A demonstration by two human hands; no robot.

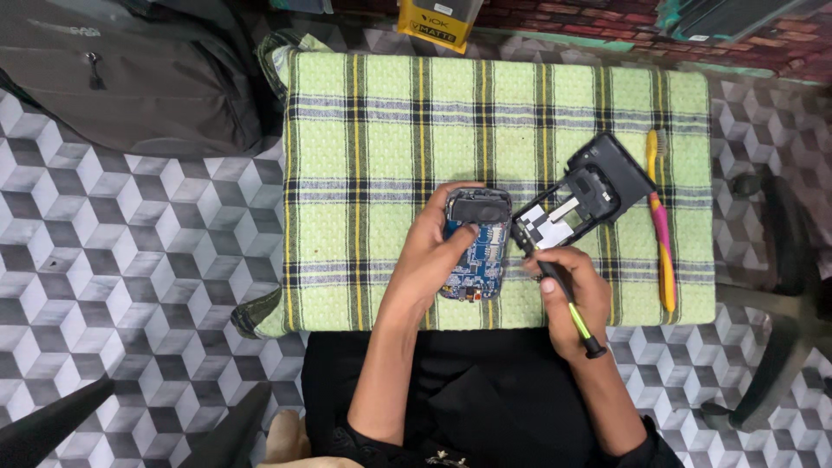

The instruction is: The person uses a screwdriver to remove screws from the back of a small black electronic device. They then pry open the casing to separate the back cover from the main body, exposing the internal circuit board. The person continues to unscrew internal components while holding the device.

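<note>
- A green-and-yellow checked cloth pad (pixel 364 130) lies on the patterned floor, bearing the work.
- The black plastic phone back housing (pixel 582 192) is already off, lying diagonally toward the far right.
- The opened phone with bare blue circuit board (pixel 476 247) lies lengthwise away from the person; its board is still seated.
- The left hand (pixel 433 251) clasps its edge.
- The right hand (pixel 574 295) grips a black-and-green screwdriver (pixel 559 286), tip seemingly beside the housing.
</note>
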